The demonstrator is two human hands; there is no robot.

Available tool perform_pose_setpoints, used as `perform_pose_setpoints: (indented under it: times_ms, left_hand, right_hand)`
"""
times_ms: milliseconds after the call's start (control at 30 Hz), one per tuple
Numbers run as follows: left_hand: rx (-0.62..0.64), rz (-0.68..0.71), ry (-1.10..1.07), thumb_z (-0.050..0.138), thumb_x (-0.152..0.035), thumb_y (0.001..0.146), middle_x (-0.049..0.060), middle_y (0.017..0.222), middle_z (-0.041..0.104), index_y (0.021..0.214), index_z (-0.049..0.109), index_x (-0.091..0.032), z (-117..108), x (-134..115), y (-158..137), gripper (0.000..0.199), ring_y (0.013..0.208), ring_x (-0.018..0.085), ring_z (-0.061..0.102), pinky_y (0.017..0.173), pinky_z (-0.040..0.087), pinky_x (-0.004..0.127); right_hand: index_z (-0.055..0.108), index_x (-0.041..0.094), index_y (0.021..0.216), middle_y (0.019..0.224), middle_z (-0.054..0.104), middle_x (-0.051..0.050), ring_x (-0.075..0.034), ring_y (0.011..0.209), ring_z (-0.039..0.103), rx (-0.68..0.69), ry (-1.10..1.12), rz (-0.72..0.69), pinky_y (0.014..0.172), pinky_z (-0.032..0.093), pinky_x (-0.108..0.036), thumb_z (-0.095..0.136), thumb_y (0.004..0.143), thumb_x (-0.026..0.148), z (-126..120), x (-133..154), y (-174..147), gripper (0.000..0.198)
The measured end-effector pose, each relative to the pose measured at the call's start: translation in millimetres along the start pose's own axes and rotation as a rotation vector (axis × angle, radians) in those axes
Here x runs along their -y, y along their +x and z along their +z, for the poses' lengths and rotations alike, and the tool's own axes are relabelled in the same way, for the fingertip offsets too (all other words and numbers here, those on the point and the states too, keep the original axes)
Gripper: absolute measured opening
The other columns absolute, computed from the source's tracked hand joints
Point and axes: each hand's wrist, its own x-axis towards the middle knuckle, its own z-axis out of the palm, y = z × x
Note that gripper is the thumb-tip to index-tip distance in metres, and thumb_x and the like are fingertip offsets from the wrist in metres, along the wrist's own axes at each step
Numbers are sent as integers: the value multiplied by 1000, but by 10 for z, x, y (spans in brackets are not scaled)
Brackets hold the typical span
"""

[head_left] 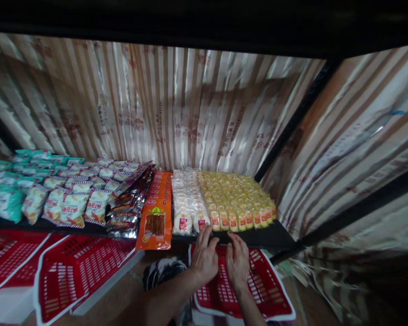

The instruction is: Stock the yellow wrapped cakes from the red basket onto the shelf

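Note:
My left hand (203,257) reaches to the front of the shelf, its fingertips at the lower end of the white wrapped snack packets (200,219); I cannot tell whether they press on them. Its fingers are stretched out and the thumb stands apart. Close by on the right, my right hand (237,261) is at the shelf's front edge with fingers extended, below the rows of small yellow packets (238,199). I see nothing held in either hand. Left of the white packets lies an orange snack bag (155,210), its lower end hanging over the shelf edge.
Dark shiny packets (125,210), white snack bags (73,208) and teal bags (10,201) fill the shelf's left part. Red baskets (200,290) (64,271) stand below the black shelf (272,236). Black posts (294,120) and striped sheeting (190,104) enclose the back and right.

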Motion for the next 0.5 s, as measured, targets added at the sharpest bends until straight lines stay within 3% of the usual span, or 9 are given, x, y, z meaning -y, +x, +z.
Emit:
perform_pose_setpoints:
  times_ms: [133, 333, 500]
  left_hand:
    - [-141, -149, -33, 36, -3, 73, 7, 147, 26, 109, 56, -16, -247, 180, 133, 43, 137, 22, 18, 111, 27, 47]
    - [-289, -402, -39, 36, -11, 80, 6, 142, 36, 111, 56, -17, -668, 672, 633, 37, 134, 21, 26, 112, 25, 39]
    - [-271, -660, -49, 34, -19, 86, 11, 141, 38, 116, 54, -13, -842, 1075, 998, 36, 135, 24, 25, 113, 19, 39]
  right_hand:
    - [58, 15, 109, 107, 56, -14, -24, 102, 51, -11, -15, -45, 90, 43, -44, 35, 87, 31, 56, 258, -35, 35]
    - [57, 18, 115, 113, 57, -12, -22, 107, 51, 60, -14, -92, 93, 44, -42, 36, 89, 30, 168, 718, -29, 35]
    - [52, 18, 123, 127, 52, -11, -21, 117, 47, 153, -84, -165, 97, 44, -39, 39, 89, 31, 307, 993, 32, 39]
